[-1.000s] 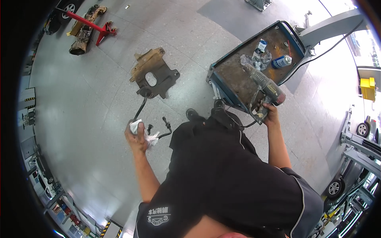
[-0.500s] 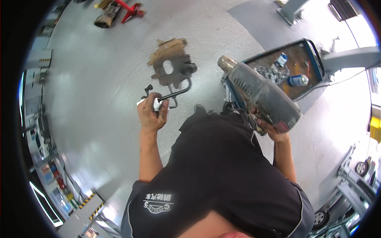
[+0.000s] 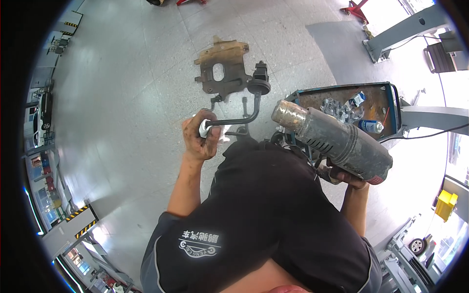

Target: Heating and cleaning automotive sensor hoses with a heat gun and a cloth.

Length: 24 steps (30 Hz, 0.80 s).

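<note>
My left hand point(image 3: 199, 137) is closed around one end of a bent black pipe point(image 3: 234, 120). A crumpled white wipe point(image 3: 204, 128) sits between my fingers and the pipe. The pipe curves right and away, ending in a round black disc point(image 3: 259, 86) with a blocky black piece on top. On the right, my right hand point(image 3: 352, 178) supports a grimy grey cylindrical car part point(image 3: 342, 141) from below, its fingers partly hidden. That part has slots in its casing and a rusty metal neck point(image 3: 288, 113) pointing left and away.
A flat brown-and-grey plate point(image 3: 222, 56) with an oval hole lies on the floor ahead. Right of me, a blue-edged cart point(image 3: 337, 89) holds clear plastic packaging point(image 3: 337, 108), a spray can point(image 3: 371, 126) and a small box. A grey lift arm point(image 3: 435, 118) and cable run beside it.
The pipe's disc end has swung away and right, showing more of its blocky piece. The grey part has shifted right and tilted flatter. My head view has turned. Both hands keep their holds.
</note>
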### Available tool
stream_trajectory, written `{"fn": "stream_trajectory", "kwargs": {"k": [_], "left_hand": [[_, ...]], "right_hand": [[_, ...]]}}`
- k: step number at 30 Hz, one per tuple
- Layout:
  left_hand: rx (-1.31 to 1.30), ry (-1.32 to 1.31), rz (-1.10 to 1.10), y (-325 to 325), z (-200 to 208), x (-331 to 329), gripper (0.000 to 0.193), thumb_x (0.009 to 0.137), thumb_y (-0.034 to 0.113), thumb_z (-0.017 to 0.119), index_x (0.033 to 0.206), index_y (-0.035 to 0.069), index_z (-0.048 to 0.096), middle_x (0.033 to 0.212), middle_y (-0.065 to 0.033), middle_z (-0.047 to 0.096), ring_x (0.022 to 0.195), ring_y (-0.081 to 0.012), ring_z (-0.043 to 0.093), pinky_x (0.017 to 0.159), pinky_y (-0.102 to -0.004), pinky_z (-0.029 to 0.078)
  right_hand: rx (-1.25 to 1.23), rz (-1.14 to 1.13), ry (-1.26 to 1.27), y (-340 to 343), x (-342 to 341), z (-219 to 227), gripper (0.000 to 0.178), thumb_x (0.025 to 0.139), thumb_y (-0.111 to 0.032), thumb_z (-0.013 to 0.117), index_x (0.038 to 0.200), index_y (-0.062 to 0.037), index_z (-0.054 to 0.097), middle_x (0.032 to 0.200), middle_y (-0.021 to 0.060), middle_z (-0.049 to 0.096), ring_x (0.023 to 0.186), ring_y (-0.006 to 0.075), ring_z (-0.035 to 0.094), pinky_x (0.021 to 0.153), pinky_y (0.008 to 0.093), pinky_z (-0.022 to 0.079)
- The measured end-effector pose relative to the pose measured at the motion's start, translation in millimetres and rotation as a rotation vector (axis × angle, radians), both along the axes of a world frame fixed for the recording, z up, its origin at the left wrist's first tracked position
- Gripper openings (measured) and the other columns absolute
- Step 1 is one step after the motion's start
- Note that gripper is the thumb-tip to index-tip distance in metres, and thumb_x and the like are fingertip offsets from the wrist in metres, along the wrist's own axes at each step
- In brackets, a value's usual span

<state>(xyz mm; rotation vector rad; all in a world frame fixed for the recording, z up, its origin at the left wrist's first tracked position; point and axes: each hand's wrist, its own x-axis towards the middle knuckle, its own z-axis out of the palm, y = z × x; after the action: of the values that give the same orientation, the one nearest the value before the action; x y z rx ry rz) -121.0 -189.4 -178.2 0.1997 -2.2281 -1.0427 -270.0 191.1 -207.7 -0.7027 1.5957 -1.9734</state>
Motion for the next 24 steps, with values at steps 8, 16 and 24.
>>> {"fn": "stream_trajectory", "kwargs": {"k": [8, 16, 24], "left_hand": [[0.16, 0.08, -0.006, 7.2, -10.7, 3.9, 0.04, 0.084, 0.04, 0.056, 0.076, 0.001, 0.054, 0.057, -0.0053, 0.051, 0.048, -0.0154, 0.05, 0.048, -0.0281, 0.038], [0.729, 0.037, -0.172, 23.4, -10.8, 9.3, 0.042, 0.091, 0.042, 0.046, 0.082, 0.0, 0.046, 0.058, -0.0082, 0.047, 0.047, -0.0105, 0.041, 0.042, -0.023, 0.032], [1.155, 0.052, -0.261, 28.3, -4.8, 7.6, 0.04, 0.095, 0.043, 0.037, 0.08, 0.006, 0.043, 0.055, -0.0044, 0.04, 0.044, -0.0123, 0.039, 0.042, -0.0245, 0.032]], "right_hand": [[-0.038, 0.059, -0.031, -1.8, 0.3, -0.2, 0.077, 0.064, -0.013, 0.077, 0.13, 0.0015, 0.041, 0.119, 0.0159, 0.055, 0.109, 0.0288, 0.054, 0.094, 0.0414, 0.042], [-0.104, 0.061, -0.013, -8.0, 6.1, 0.5, 0.079, 0.063, -0.007, 0.074, 0.133, 0.0, 0.038, 0.129, 0.0161, 0.049, 0.121, 0.0307, 0.046, 0.104, 0.0433, 0.035], [-0.153, -0.002, -0.219, -42.8, 27.2, 21.2, 0.075, 0.062, -0.004, 0.071, 0.13, 0.0016, 0.04, 0.119, 0.0178, 0.054, 0.112, 0.0317, 0.053, 0.094, 0.0416, 0.046]]}}
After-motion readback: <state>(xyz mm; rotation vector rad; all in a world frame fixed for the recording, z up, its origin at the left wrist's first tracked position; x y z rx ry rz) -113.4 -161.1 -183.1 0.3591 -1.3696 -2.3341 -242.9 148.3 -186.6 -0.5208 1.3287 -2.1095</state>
